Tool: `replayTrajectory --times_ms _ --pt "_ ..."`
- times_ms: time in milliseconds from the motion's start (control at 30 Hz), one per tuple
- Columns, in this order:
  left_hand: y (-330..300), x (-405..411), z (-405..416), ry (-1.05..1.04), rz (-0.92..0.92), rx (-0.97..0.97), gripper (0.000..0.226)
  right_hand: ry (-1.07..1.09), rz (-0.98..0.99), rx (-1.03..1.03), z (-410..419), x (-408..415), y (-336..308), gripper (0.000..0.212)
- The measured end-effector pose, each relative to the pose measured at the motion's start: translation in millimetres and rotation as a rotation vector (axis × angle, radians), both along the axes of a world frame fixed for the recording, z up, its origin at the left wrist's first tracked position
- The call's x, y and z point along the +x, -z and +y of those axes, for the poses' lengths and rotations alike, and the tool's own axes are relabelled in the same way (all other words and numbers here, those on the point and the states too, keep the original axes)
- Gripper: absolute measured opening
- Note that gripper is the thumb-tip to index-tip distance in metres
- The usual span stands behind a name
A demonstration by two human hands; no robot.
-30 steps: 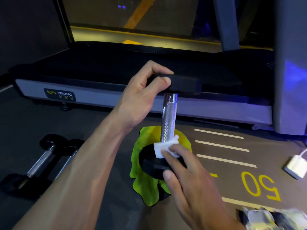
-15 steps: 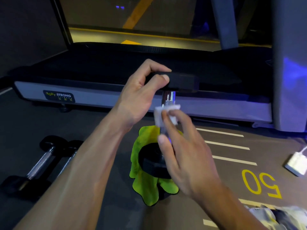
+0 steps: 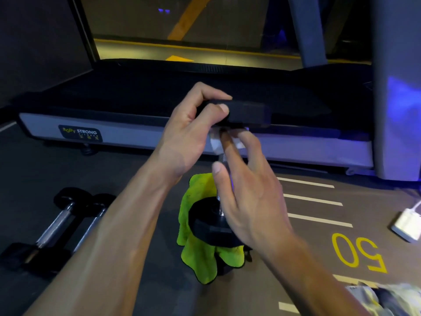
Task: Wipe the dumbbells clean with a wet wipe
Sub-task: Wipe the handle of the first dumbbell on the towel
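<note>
The left hand point(image 3: 189, 133) is seen gripping the upper black head of a dumbbell point(image 3: 247, 114) that is stood on end, the thumb and curled fingers being clamped on that head's near edge. The right hand point(image 3: 250, 197) is raised in front of the chrome handle, and a white wet wipe point(image 3: 215, 142) is pressed by its fingertips against the top of the handle, just below the upper head; the thumb is held apart, lower down the shaft. Most of the handle is hidden by this hand, and only a short stretch is seen above the lower head. The two hands are close together, almost touching at the wipe. The lower head of the dumbbell is rested on a crumpled lime-green cloth point(image 3: 200, 254) spread on the dark floor point(image 3: 141, 293). To the left, two more dumbbells point(image 3: 68, 222) with chrome handles are laid side by side on the floor, well apart from the cloth. Behind the hands a treadmill point(image 3: 127, 137) is placed, its grey side rail being marked with a "BODY STRONG" label. To the right, white lines and a yellow "50" point(image 3: 357, 253) are painted on the floor, and a small white box with a cable point(image 3: 406, 226) is seen near the edge. A crinkled packet point(image 3: 387, 297) is partly visible at the lower right corner; its contents cannot be made out.
</note>
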State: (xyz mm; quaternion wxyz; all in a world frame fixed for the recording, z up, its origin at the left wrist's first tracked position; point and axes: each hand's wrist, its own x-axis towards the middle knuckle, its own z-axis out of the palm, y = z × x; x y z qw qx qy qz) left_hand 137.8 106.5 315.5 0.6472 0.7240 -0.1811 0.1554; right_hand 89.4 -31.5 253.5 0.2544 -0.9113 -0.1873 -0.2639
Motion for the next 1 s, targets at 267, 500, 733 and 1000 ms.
replayTrajectory --times_ms 267,500,733,1000 --pt "1.1 0.8 -2.3 -0.086 -0.015 0.026 0.034 -0.089 0.037 -0.02 -14.4 -26.3 22.4 0.051" --pt "-0.8 3.5 -2.6 -0.109 -0.035 0.027 0.032 -0.128 0.064 0.057 -19.0 -2.1 8.0 0.051" --pt "5.9 5.3 9.3 -0.198 -0.073 0.073 0.03 -0.24 0.179 -0.012 -35.3 -22.0 13.3 0.044" --pt "7.0 2.7 19.7 -0.227 -0.059 0.071 0.034 0.069 0.025 -0.381 19.7 -52.4 32.7 0.056"
